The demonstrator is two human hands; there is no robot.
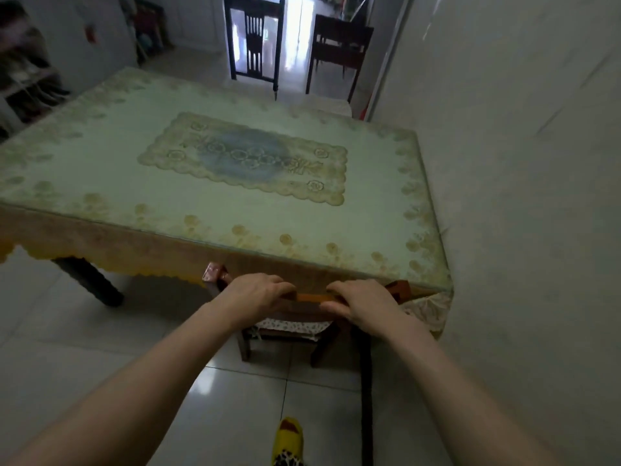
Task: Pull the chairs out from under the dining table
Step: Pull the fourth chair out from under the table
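A dining table (100, 156) under a pale floral cloth fills the middle of the view. A brown wooden chair (311, 297) with a patterned seat cushion is tucked under its near edge. My left hand (255, 294) and my right hand (364, 302) both grip the top rail of the chair's backrest, side by side. Most of the seat is hidden under the tablecloth. Beyond the table's far end stand two dark chairs, one (253, 45) with a slatted back, the other (339, 48) to its right, both clear of the table.
A white wall (521, 163) runs close along the table's right side. A dark table leg (89, 279) stands at the near left. My foot in a yellow slipper (289, 438) is on the tiled floor behind the chair. Shelves (27, 79) stand at far left.
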